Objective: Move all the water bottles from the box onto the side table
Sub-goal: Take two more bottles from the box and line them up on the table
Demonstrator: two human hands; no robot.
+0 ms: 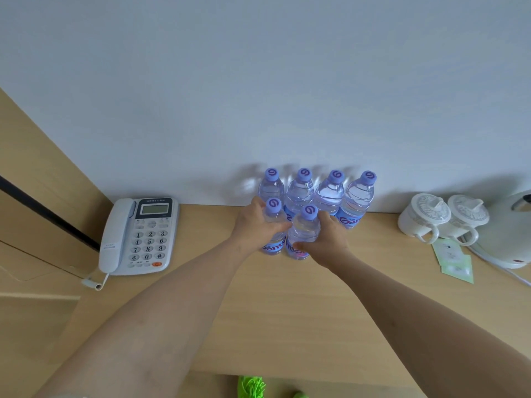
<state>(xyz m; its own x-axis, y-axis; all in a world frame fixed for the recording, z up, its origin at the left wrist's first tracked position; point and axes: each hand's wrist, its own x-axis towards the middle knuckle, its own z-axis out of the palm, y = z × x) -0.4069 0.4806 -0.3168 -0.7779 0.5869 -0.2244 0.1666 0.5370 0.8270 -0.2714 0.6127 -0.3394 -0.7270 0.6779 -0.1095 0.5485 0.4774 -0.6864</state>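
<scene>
So both hands are out on the tabletop [258, 311] right now, each wrapped round a bottle. The left hand [254, 222] has its fingers [280, 226] curled snug around the front-left bottle [273, 222], thumb side facing us, and the right hand [330, 238] is closed the same way on the front-right bottle [304, 231], with its fingers hooked round the lower part near the label. Both of those stand upright, bases on the wood as far as I can see, and they're touching each other between the two hands. Just past the fingers, up against the wall [258, 81], there's a back row [316, 191] of four more bottles, all upright with purple caps, packed shoulder to shoulder; the front pair sits right against them. Well off to the left of the left hand is a grey phone [138, 237] with its handset on the cradle. Off to the right of the right hand are two white lidded cups [442, 216], touching each other, then a white kettle [508, 234] at the edge of view and a couple of green sachets [455, 261] lying flat in front of the cups. Something bright green [251, 387] pokes in at the bottom, can't tell what it is.
</scene>
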